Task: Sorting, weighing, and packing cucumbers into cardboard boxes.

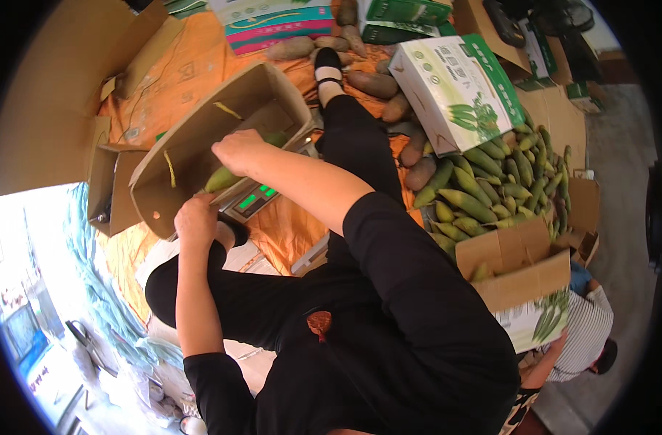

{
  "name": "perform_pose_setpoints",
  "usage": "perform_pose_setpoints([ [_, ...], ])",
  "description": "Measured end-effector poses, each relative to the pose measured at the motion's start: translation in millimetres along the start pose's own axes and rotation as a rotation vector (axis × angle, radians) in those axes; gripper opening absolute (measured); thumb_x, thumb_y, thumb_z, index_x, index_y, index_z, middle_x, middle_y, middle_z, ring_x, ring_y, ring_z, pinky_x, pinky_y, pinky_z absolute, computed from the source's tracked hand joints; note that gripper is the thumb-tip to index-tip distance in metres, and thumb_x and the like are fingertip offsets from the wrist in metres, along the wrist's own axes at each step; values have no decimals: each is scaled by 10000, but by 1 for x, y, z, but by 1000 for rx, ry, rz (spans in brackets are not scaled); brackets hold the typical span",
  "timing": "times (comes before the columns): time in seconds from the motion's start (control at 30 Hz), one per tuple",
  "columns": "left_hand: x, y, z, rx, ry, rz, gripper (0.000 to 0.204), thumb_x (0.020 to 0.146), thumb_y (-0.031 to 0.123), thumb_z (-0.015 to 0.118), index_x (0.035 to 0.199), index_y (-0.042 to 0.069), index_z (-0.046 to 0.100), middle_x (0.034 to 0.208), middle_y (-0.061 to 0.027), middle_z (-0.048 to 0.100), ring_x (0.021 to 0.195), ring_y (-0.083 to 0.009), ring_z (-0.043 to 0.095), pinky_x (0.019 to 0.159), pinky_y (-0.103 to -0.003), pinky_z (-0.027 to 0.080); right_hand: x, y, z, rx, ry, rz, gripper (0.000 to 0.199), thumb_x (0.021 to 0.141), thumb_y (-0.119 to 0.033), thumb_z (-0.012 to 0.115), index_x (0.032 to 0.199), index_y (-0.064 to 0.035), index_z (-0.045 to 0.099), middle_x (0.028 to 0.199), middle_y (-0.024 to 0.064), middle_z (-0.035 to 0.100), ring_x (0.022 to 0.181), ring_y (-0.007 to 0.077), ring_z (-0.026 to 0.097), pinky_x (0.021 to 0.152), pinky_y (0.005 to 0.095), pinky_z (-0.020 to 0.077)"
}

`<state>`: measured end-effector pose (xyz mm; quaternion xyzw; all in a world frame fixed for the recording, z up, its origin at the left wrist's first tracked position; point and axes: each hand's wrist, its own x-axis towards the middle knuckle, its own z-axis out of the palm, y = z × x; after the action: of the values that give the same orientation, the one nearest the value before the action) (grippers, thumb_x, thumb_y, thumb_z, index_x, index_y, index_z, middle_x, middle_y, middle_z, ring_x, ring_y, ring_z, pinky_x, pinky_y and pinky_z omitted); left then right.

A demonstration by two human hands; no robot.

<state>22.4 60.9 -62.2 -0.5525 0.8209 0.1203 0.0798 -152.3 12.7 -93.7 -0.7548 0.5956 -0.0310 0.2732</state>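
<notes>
An open cardboard box rests tilted on a scale with green lit digits. My left hand is closed on the box's near edge, its fingers curled over the rim. Reaching over the box, my right hand has its fingers curled around a green radish, which juts out below the palm; the fingertips are partly hidden. Another green radish shows inside the box, beyond my wrist. Two yellow rope loops hang on the box's inner walls.
Green radishes lie heaped at the right, beside brown-skinned roots. A printed carton stands by the heap. Another person holds an open carton at the lower right. My legs flank the scale on an orange sheet.
</notes>
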Motion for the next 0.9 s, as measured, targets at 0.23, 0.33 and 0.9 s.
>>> perform_pose_setpoints([
  [0.23, 1, 11, -18, -35, -56, -85, 187, 738, 193, 654, 881, 73, 654, 854, -150, 626, 839, -349, 594, 721, -431, 475, -52, -11, -70, 302, 155, -174, 274, 741, -159, 633, 1003, -82, 614, 974, 132, 638, 952, 301, 603, 782, 408, 479],
  [0.33, 1, 12, -15, -34, -56, -80, 217, 736, 197, 657, 907, 63, 654, 868, -154, 632, 853, -345, 598, 728, -427, 476, -91, 6, -105, 511, 346, -215, 284, 750, -152, 635, 1023, -80, 609, 936, 129, 640, 885, 280, 616, 740, 381, 482],
  [0.9, 7, 9, -9, -62, -26, -61, 190, 745, 174, 622, 895, 64, 663, 833, -185, 632, 824, -363, 599, 717, -438, 461, -268, 226, 114, 642, 568, 867, 242, 765, -141, 651, 988, -54, 617, 898, 100, 644, 866, 252, 608, 772, 348, 480],
])
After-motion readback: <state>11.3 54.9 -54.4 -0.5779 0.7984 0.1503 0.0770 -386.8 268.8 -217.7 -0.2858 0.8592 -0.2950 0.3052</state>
